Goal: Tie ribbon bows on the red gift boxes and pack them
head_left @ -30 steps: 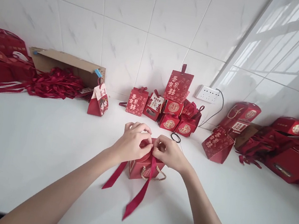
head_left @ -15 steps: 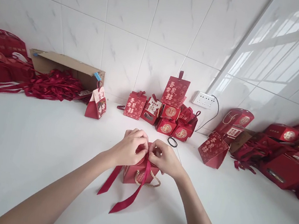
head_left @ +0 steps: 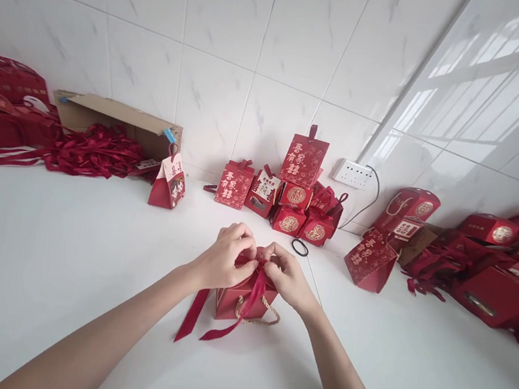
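A red gift box stands on the white table, with a gold twisted cord handle hanging at its front. A dark red ribbon lies over the box's top; one tail hangs down the front and another reaches the table at the left. My left hand is closed, pinching the ribbon above the lid. Close beside it on the right, my right hand also pinches the ribbon, thumb against forefinger. The fingers partly hide the ribbon where it crosses.
Several finished red boxes are stacked by the tiled wall, near a power strip. A small box stands left, before a cardboard carton and a ribbon heap. More red boxes crowd the right. A black ring lies behind my hands.
My right hand has shifted slightly right, away from the left. The front ribbon tail has been drawn up, its end now higher. The left hand has barely moved.
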Demonstrator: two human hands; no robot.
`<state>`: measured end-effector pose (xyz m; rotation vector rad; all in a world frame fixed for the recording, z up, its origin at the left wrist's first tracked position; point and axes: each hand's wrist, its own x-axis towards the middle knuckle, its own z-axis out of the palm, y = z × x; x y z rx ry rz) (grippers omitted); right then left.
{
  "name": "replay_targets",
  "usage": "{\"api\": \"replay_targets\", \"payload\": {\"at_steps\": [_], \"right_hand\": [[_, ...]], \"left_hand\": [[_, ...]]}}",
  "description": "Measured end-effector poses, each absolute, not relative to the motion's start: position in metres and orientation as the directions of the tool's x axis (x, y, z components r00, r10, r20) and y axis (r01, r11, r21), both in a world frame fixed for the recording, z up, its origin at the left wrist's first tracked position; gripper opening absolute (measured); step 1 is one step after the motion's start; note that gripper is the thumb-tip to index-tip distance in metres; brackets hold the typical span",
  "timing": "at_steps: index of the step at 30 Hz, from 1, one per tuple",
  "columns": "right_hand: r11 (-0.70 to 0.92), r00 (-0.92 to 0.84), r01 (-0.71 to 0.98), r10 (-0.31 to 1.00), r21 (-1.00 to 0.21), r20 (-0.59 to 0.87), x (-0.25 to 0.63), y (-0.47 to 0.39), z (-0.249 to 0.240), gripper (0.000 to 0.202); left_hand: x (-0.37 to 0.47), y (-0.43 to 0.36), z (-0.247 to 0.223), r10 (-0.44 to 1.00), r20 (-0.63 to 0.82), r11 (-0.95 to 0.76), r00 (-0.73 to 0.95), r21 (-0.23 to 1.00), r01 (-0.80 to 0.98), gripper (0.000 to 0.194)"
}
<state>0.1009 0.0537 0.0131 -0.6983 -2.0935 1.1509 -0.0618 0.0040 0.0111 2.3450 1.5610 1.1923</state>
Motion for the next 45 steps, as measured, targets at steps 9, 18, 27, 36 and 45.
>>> {"api": "replay_targets", "payload": {"at_steps": [9,18,27,36,45], "right_hand": [[0.518,-0.623,0.197,0.722,-0.832,0.302,0.102,0.054,0.013,0.004],[0.103,-0.705,-0.050,0.701,-0.993,0.108,0.112,0.062,0.014,0.005],[0.063,-0.725,-0.152,0.672,-0.986,0.155,0.115,0.069,0.007,0.014],[0.256,-0.690,0.055,0.708,-0.965,0.149,0.109,0.057,0.015,0.024],[0.065,-0.746,-0.110,0.654,-0.992,0.126,0.118,0.071,0.006,0.017]], "left_hand": [[-0.064,0.006,0.007,0.801,0.570,-0.524,0.183,0.520,0.674,0.013],[-0.063,0.005,0.007,0.812,0.551,-0.522,0.194,0.536,0.663,0.008],[-0.061,0.006,0.007,0.799,0.579,-0.544,0.160,0.584,0.602,0.008],[-0.061,0.007,0.003,0.751,0.648,-0.595,0.131,0.577,0.559,0.006],[-0.062,0.007,0.010,0.801,0.577,-0.554,0.159,0.614,0.563,0.006]]}}
